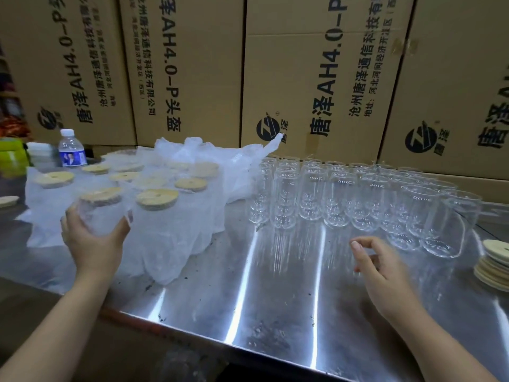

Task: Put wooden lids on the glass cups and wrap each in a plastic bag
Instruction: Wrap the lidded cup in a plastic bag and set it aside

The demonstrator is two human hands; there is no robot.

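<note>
The stack of lids (494,264) at the right is cut off by the edge, as are one lid (8,201) and a green container (12,158) at the left. The wrapped cup (100,213) in the left hand (91,244) is blurred, its glass veiled by milky plastic. The bare cups (358,194) overlap, so the back rows cannot be counted. The label on the bottle (71,148) is too small to read.

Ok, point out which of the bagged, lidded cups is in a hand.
The front-left bagged cup, leftmost of the front row: the left hand grips its side. The other bagged cups stand untouched beside and behind it.
</note>
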